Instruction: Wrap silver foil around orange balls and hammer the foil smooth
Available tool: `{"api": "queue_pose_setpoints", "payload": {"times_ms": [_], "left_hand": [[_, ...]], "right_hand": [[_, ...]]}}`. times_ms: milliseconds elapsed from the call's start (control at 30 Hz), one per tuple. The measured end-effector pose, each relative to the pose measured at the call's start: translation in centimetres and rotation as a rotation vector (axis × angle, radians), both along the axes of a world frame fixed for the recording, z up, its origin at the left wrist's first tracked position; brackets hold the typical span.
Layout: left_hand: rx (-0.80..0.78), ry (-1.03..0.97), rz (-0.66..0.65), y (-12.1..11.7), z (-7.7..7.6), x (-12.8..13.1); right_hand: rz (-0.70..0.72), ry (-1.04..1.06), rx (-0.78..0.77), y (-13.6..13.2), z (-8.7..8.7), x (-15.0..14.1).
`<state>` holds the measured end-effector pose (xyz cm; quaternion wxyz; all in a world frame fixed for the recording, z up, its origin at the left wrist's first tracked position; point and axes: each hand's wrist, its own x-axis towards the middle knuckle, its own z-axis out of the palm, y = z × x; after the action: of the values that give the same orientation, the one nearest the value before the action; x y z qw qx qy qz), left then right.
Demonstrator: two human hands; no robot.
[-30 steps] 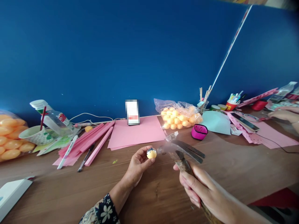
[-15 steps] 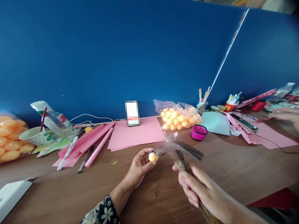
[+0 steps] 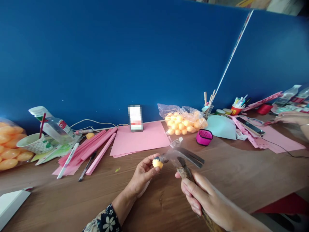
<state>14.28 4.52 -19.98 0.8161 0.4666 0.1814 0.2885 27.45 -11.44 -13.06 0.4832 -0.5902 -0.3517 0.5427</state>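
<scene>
My left hand [image 3: 144, 173] pinching orange ball [image 3: 157, 163]; my right hand [image 3: 205, 199] gripping hammer [image 3: 184, 161], head touching ball from right, handle running back toward me

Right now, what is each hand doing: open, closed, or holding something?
Left hand: closed on a small yellow ball, held in the fingertips.
Right hand: closed around the hammer handle, its head close to the ball.
</scene>
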Motion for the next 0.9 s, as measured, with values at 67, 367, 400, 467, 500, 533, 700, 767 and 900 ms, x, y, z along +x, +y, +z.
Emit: {"api": "queue_pose_setpoints", "payload": {"times_ms": [67,367,400,467,500,533,700,767,900], "left_hand": [[-0.007,-0.013,-0.025,-0.10,0.07,0.03],[-0.074,-0.030,-0.043,0.01,0.02,-0.17],[-0.083,-0.033,-0.043,0.08,-0.08,-0.18],[-0.098,-0.044,-0.021,0.21,-0.27,-0.17],[-0.104,-0.051,-0.007,0.26,-0.32,-0.17],[-0.111,-0.058,0.004,0.29,-0.35,-0.16],[-0.136,-0.075,-0.046,0.11,-0.03,-0.17],[-0.139,-0.073,-0.056,0.06,0.16,-0.18],[-0.147,-0.084,-0.030,0.21,0.36,-0.18]], "right_hand": [[0.008,0.014,-0.008,0.07,-0.13,-0.05],[-0.020,0.064,0.001,0.09,-0.33,0.12],[-0.013,0.073,0.001,0.11,-0.32,0.11],[-0.015,0.095,0.015,0.13,-0.27,0.10],[-0.024,0.103,0.025,0.14,-0.24,0.11],[-0.033,0.110,0.033,0.16,-0.24,0.12],[-0.026,0.118,0.015,0.40,-0.23,0.05],[-0.020,0.116,0.012,0.43,-0.03,0.05],[-0.046,0.109,0.034,0.30,0.47,0.16]]}}
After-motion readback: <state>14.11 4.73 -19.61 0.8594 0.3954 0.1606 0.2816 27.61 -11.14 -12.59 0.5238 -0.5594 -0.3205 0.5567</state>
